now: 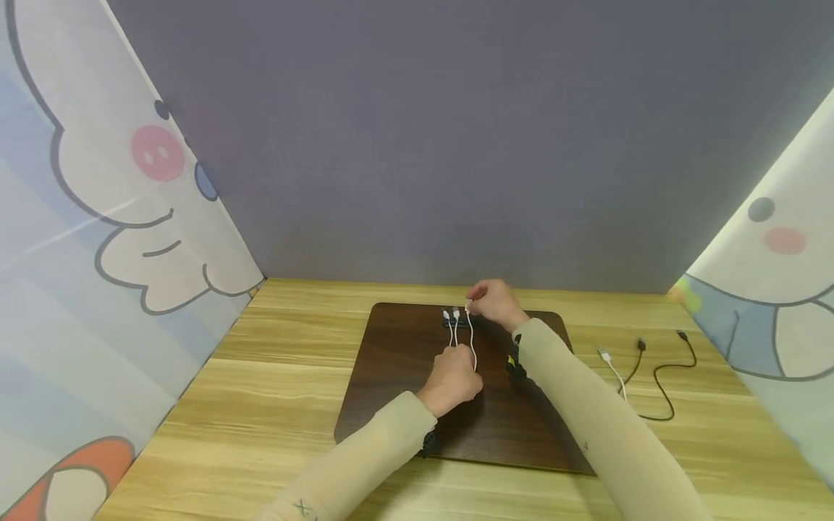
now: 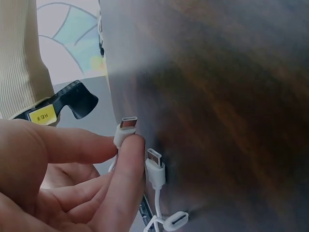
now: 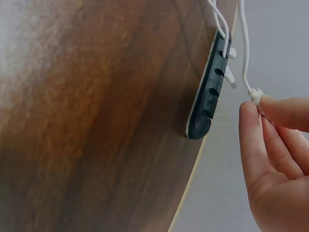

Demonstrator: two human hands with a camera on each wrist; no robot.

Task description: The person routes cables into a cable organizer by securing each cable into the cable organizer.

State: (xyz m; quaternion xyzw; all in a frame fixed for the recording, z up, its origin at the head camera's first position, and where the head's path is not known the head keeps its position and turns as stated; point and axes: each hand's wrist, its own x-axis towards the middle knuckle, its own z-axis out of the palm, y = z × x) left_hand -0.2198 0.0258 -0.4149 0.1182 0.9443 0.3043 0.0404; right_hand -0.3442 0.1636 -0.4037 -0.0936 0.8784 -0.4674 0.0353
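Note:
My left hand (image 1: 454, 376) is over the dark wooden board and pinches the USB-C end of a white charging cable (image 2: 127, 129) between thumb and finger. Higher up, my right hand (image 1: 498, 302) pinches the other end of a white cable (image 3: 256, 95), just beyond the board's far edge. Beside it a black cable holder (image 3: 207, 96) with several slots lies along that edge. Two white cables run through its upper slots, their plugs (image 1: 456, 313) sticking out past it. Two more USB-C plugs (image 2: 155, 173) hang near my left fingers. My right hand's plug is mostly covered by its fingertips.
The dark board (image 1: 384, 376) lies on a light wood-grain table (image 1: 260, 405). To its right are a white USB cable (image 1: 606, 356) and a black cable (image 1: 664, 367) with two visible ends. A grey wall (image 1: 456, 145) stands behind the table, with cartoon-printed sheets at both sides.

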